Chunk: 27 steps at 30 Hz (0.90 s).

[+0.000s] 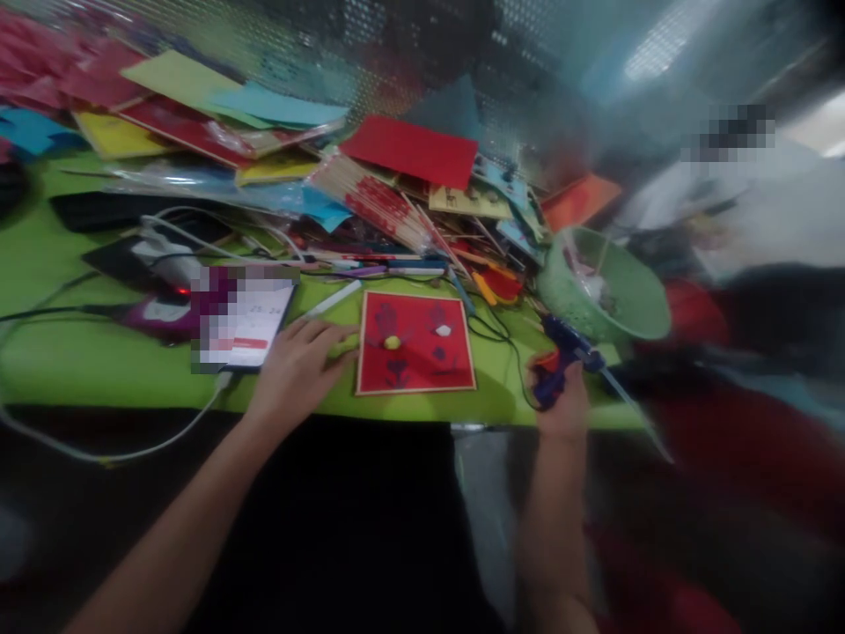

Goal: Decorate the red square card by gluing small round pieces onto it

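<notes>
A square red card (419,365) with a pale border lies flat near the table's front edge. Dark drawn shapes show on it, with a small yellow lump (393,342) and a white lump (443,331). My left hand (304,365) rests at the card's left side, fingers apart and fingertips close to its edge, beside a phone (247,321). On the right, my right hand (566,396) is wrapped round the handle of a dark blue glue gun (564,348) with an orange trigger. A long translucent glue stick (637,414) sticks out from its back.
A green bowl (607,304) stands behind the glue gun. Coloured papers (409,145), wooden sticks (376,198) and pens (396,267) are piled along the back. A purple power strip (155,315) with cables lies left on the green table (66,365). A blurred person (759,194) is at far right.
</notes>
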Tool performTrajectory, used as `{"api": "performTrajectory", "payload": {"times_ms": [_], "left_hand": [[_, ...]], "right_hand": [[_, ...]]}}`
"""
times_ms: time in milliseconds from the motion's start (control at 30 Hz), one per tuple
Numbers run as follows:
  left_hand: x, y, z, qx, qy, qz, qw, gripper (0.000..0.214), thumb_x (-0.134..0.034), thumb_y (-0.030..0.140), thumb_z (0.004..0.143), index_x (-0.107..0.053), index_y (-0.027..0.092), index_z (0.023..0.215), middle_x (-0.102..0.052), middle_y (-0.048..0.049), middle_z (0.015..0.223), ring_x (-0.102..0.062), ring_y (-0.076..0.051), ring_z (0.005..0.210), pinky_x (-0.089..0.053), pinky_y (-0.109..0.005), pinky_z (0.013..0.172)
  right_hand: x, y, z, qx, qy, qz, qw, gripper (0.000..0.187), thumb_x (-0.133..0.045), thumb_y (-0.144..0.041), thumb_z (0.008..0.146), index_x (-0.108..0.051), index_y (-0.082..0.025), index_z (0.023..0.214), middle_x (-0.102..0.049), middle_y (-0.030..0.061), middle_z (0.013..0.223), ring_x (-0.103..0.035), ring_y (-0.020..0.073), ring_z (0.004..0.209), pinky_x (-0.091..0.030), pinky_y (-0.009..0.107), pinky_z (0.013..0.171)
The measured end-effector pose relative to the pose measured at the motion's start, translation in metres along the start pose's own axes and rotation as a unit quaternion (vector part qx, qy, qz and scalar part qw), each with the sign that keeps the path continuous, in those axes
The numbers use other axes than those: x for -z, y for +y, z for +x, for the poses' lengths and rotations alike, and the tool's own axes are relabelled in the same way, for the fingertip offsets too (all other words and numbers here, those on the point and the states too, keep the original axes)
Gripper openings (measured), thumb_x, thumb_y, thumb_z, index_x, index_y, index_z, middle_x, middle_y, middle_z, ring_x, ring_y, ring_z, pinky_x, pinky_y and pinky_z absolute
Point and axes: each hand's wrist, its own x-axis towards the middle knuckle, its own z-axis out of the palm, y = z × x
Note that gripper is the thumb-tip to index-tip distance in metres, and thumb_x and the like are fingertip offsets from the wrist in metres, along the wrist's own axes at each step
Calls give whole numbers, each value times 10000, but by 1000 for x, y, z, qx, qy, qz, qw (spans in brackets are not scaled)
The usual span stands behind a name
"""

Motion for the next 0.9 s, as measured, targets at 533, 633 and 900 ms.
{"api": "performTrajectory", "payload": {"times_ms": [533,633,900], "left_hand": [[-10,-13,-17,-29,25,-43,998,258,-533,327,970,-693,221,1142,-729,-92,1051,-637,-310,1004,-483,-462,900],[-9,-12,-17,-31,18,-41,999,277,-533,324,968,-702,212,1157,-729,-98,1056,-630,-318,991,-477,-458,880],[-7,-9,-18,-25,11,-31,999,309,-532,339,971,-708,211,1190,-723,-90,1083,-617,-311,1002,-477,-447,880]], "right_hand": [[45,-10,32,-117,134,-330,927,653,-673,-801,652,-678,-149,693,-675,36,614,-616,142,529,-482,254,549],[40,-9,42,-124,129,-357,917,614,-644,-773,707,-660,-160,692,-677,37,635,-603,138,523,-483,255,547],[36,-14,59,-152,112,-607,772,601,-413,-631,933,-758,-139,948,-762,149,956,-706,278,962,-509,336,838]]}}
